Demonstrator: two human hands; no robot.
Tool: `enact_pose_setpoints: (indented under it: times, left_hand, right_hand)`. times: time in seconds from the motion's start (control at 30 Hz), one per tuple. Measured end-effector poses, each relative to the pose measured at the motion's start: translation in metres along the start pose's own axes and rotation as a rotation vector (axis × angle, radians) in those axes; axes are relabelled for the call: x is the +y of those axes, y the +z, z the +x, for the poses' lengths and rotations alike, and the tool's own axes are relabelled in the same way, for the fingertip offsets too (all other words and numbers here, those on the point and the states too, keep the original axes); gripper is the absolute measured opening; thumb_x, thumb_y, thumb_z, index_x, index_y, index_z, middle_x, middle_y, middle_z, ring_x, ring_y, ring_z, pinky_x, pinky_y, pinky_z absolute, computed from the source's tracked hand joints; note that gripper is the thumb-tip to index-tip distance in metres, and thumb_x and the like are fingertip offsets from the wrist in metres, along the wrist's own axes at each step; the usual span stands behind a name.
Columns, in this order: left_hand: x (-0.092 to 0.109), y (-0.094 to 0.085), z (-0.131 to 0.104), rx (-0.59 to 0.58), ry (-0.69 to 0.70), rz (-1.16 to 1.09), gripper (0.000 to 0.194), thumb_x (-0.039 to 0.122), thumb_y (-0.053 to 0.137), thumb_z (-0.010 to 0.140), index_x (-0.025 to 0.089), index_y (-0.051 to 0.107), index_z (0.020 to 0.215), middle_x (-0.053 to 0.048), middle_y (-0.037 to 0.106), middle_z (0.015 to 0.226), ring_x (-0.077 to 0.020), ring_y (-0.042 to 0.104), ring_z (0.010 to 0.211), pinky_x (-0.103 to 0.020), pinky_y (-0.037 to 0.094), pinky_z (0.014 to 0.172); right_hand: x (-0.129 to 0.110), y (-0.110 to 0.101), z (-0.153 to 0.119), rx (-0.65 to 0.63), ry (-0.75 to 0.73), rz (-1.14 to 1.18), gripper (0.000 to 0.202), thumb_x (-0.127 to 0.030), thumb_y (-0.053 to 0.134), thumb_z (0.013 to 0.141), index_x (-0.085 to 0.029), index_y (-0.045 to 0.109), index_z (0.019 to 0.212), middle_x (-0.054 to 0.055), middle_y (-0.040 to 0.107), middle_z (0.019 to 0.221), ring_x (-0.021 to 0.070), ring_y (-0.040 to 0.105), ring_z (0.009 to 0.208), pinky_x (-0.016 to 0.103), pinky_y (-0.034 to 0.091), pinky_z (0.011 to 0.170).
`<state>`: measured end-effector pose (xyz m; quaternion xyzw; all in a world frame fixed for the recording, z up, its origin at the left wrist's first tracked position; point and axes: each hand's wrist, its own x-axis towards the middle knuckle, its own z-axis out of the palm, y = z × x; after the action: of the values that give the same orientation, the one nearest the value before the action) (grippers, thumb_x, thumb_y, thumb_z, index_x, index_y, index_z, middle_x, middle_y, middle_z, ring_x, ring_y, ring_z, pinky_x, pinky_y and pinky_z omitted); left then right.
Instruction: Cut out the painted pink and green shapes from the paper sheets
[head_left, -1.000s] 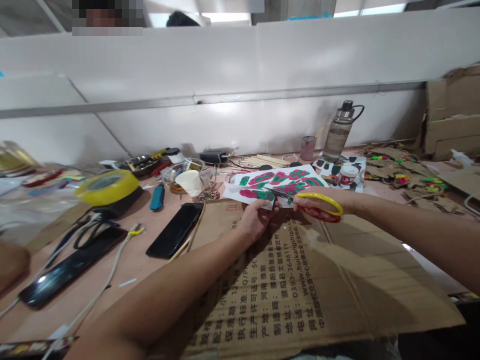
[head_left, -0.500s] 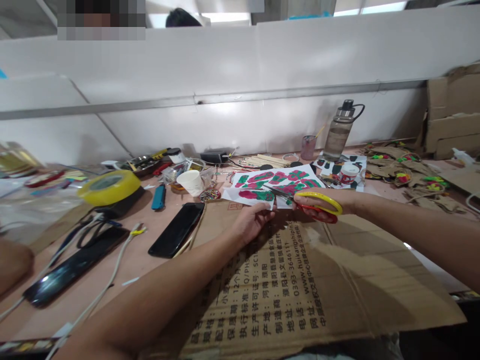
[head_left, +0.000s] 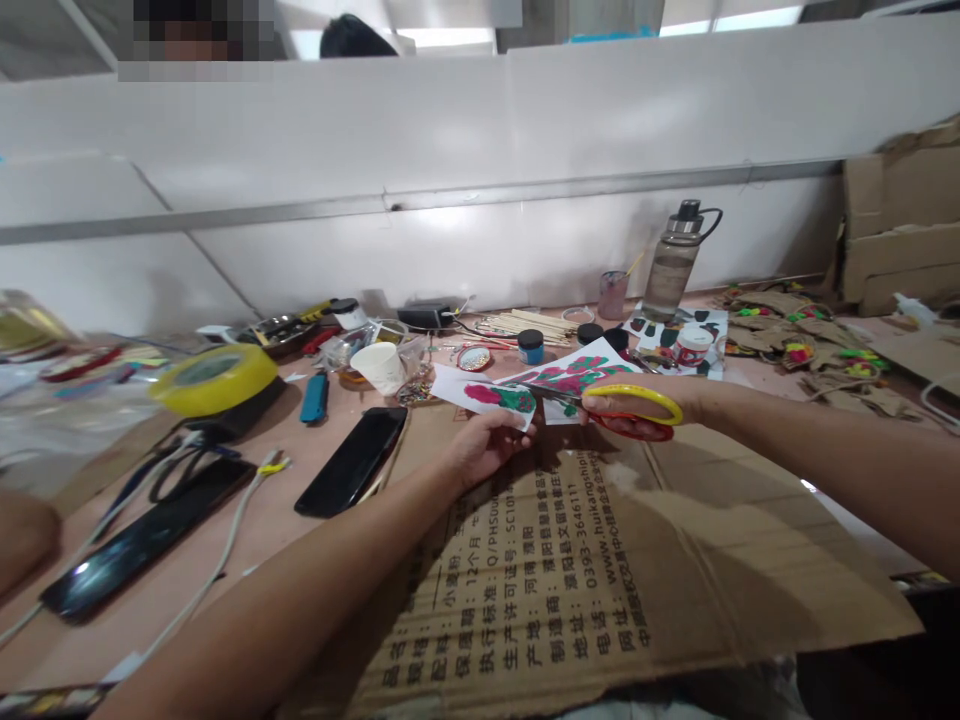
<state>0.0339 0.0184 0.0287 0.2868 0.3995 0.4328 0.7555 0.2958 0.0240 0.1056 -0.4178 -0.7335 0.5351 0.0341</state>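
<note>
My right hand (head_left: 626, 408) is closed round a pair of scissors (head_left: 652, 402) with yellow and red handles. Their blades point left across a white sheet of paper painted with pink and green shapes (head_left: 592, 362). My left hand (head_left: 491, 445) pinches the lower edge of a piece of this paper (head_left: 457, 388), which bears a pink and green shape. It is angled away from the larger part; whether a strip still joins them is hidden by the blades. Both hands are above a printed cardboard sheet (head_left: 675, 560).
Left of the cardboard lie a black phone (head_left: 352, 460), a blue lighter (head_left: 315, 397) and yellow tape (head_left: 214, 378). Behind are a paper cup (head_left: 379, 368), a blue paint jar (head_left: 530, 346) and a water bottle (head_left: 671, 262). Cardboard pieces (head_left: 817, 340) lie right. People sit beyond the white partition (head_left: 450, 130).
The left piece of paper has swung left and down with my left hand, apart from the larger part. The blue jar and a round dish of beads behind the paper have come into view.
</note>
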Motion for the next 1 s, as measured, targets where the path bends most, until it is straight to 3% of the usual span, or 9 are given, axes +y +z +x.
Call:
enact_pose_setpoints:
  times: [0.17,0.43,0.53,0.7,0.8,0.9,1.0]
  left_hand:
    - [0.004,-0.007,0.001,-0.001,0.035,0.072,0.016,0.000,0.070,0.060,0.013,0.075,0.069,-0.006,0.075,0.071,-0.0145,0.064,0.063,-0.025,0.054,0.064]
    - [0.007,-0.018,0.002,0.057,0.042,0.055,0.022,0.000,0.071,0.057,0.015,0.072,0.072,-0.004,0.075,0.074,-0.0161,0.066,0.065,-0.027,0.057,0.067]
    - [0.007,-0.019,0.002,0.103,0.093,0.032,0.025,-0.003,0.068,0.057,0.017,0.072,0.073,-0.001,0.075,0.072,-0.0149,0.066,0.064,-0.027,0.057,0.068]
    - [0.008,-0.014,0.000,0.182,0.076,-0.014,0.028,-0.008,0.067,0.057,0.016,0.069,0.072,-0.001,0.072,0.067,-0.0146,0.065,0.059,-0.025,0.056,0.062]
    - [0.010,-0.013,-0.001,0.182,0.066,-0.030,0.026,-0.008,0.066,0.058,0.017,0.064,0.064,-0.001,0.070,0.063,-0.0135,0.064,0.057,-0.022,0.057,0.060]
    - [0.007,-0.016,-0.002,0.197,0.087,-0.085,0.028,-0.007,0.066,0.058,0.019,0.059,0.062,0.001,0.066,0.059,-0.0156,0.068,0.061,-0.026,0.063,0.067]
    - [0.000,-0.019,-0.004,0.220,0.112,-0.185,0.030,-0.008,0.068,0.058,0.019,0.058,0.066,0.003,0.062,0.058,-0.0174,0.070,0.061,-0.034,0.068,0.075]
  right_hand:
    - [-0.009,0.002,-0.002,0.018,0.017,-0.100,0.069,-0.086,0.052,0.091,-0.021,0.047,0.071,-0.003,0.046,0.051,0.0079,0.039,0.037,0.021,0.031,0.035]
    - [-0.001,0.005,-0.002,0.086,0.007,-0.271,0.072,-0.087,0.045,0.094,-0.021,0.051,0.067,-0.001,0.049,0.048,0.0118,0.045,0.037,0.024,0.034,0.038]
    - [0.001,0.007,-0.007,0.079,0.034,-0.315,0.063,-0.081,0.050,0.097,-0.020,0.060,0.084,-0.001,0.056,0.057,0.0134,0.049,0.043,0.025,0.036,0.044]
    - [0.000,0.018,-0.026,0.071,-0.094,-0.468,0.062,-0.077,0.057,0.096,-0.017,0.072,0.108,0.009,0.071,0.089,0.0194,0.061,0.073,0.028,0.044,0.064]
    - [0.005,0.025,-0.039,0.069,-0.049,-0.364,0.068,-0.078,0.060,0.093,-0.019,0.070,0.124,0.009,0.072,0.098,0.0170,0.062,0.067,0.026,0.045,0.058]
    - [0.019,0.026,-0.054,0.198,0.089,-0.255,0.065,-0.077,0.061,0.092,-0.021,0.068,0.124,0.005,0.068,0.086,0.0137,0.058,0.054,0.023,0.042,0.045]
    - [0.039,0.023,-0.067,0.390,0.167,-0.134,0.055,-0.072,0.058,0.096,-0.020,0.068,0.110,-0.001,0.055,0.064,0.0115,0.048,0.042,0.022,0.037,0.037]
